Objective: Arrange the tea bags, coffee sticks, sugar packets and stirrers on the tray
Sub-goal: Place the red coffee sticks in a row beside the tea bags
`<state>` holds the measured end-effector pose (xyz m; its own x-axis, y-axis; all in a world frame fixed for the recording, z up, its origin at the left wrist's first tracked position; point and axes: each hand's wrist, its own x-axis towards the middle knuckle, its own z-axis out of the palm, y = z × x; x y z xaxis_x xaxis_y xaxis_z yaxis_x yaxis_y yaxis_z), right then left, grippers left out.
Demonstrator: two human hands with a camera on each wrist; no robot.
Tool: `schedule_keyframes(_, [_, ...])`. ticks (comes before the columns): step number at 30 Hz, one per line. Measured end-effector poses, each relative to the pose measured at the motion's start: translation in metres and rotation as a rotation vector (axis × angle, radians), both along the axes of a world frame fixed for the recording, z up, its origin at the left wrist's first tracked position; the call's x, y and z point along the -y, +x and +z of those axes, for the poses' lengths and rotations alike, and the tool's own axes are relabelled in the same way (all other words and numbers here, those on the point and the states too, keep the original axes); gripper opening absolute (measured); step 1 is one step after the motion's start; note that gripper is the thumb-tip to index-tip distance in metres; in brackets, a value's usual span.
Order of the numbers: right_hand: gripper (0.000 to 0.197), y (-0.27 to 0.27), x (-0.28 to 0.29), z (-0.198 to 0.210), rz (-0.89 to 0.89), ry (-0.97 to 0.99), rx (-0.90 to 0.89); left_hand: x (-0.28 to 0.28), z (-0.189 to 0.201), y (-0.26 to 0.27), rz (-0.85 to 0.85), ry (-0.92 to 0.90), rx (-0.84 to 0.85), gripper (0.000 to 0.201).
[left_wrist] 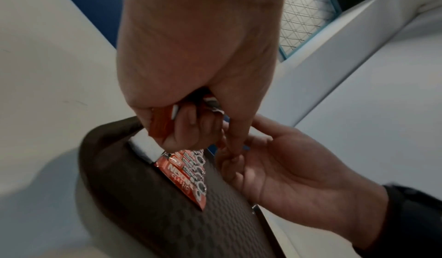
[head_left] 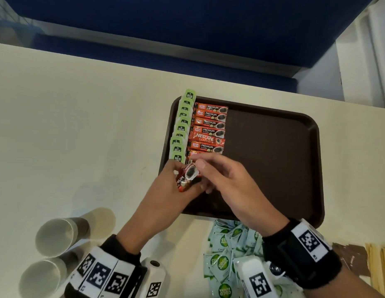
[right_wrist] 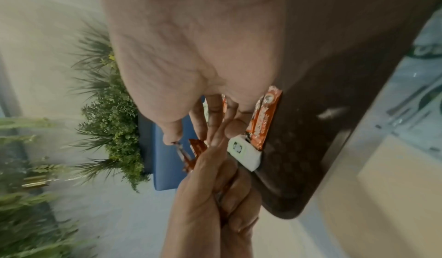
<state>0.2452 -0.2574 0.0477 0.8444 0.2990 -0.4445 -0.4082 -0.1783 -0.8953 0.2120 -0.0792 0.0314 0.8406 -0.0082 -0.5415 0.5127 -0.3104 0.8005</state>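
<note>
Nearest the camera, behind the right wrist, pale green sugar packets [head_left: 228, 254] lie heaped on the bench [head_left: 79, 125], with wooden stirrers [head_left: 378, 265] out to their right and two paper cups [head_left: 56, 235] behind the left wrist. Ahead of them, over the near left corner of the brown tray [head_left: 273, 158], the left hand [head_left: 165, 190] has its fingers curled round a small bundle of red coffee sticks [head_left: 185, 179]. The right hand [head_left: 226, 181] pinches the top stick between thumb and forefinger, its other fingers loosely bent. Just beyond the fingers, a column of coffee sticks [head_left: 208, 130] lies on the tray, with a row of green tea bags [head_left: 183, 125] along its left rim.
</note>
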Motion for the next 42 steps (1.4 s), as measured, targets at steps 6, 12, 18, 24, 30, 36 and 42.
schedule_keyframes(6, [0.020,0.006,0.012,0.010,-0.067,0.103,-0.068,-0.008,0.007,0.008,-0.142,-0.151,-0.068,0.040])
schedule_keyframes(12, [0.021,0.004,0.015,0.006,-0.059,0.170,-0.174,-0.004,0.013,0.002,-0.190,-0.330,-0.084,0.028])
schedule_keyframes(18, [0.011,0.004,0.025,0.002,-0.044,0.138,-0.168,-0.012,0.014,-0.004,-0.033,-0.404,-0.101,0.029])
schedule_keyframes(24, [0.022,-0.003,0.028,-0.006,-0.112,-0.007,-0.102,-0.019,0.008,-0.005,0.029,-0.237,-0.080,0.016])
schedule_keyframes(30, [0.020,-0.013,0.034,-0.011,-0.163,-0.048,-0.123,-0.025,0.005,-0.002,0.064,-0.076,-0.038,0.009])
schedule_keyframes(36, [0.010,-0.018,0.038,-0.022,0.142,-0.363,0.094,-0.022,-0.007,-0.003,-0.035,0.126,0.009,0.007])
schedule_keyframes(42, [0.013,-0.019,0.037,-0.053,0.065,-0.529,0.247,-0.031,-0.014,-0.005,0.109,0.237,0.096,0.011])
